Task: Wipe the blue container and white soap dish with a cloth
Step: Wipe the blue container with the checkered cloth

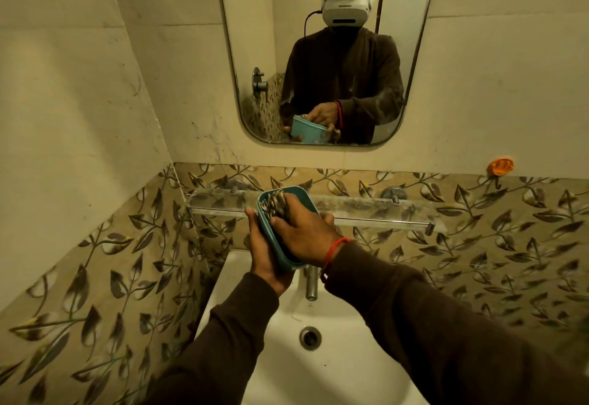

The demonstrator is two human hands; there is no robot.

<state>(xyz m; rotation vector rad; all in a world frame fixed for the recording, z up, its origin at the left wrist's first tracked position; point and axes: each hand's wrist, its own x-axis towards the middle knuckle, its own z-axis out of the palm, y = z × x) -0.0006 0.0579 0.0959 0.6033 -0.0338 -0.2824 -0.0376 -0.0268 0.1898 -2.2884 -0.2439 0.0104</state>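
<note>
Leaf-patterned tiles (105, 277) line the left wall. Left hand (267, 261) grips the blue container (271, 235) above the white basin (318, 366); right hand (306, 235) presses a patterned cloth (274, 205) inside. Glass shelf (382, 210) and mirror (318, 54) lie beyond.

Glass shelf (366, 210) and tap (311, 283) crowd the hands; sink basin (350, 357) below lies open

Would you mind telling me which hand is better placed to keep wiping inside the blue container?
Right. The right hand already presses the cloth inside the blue container, while the left hand grips it from below.
</note>
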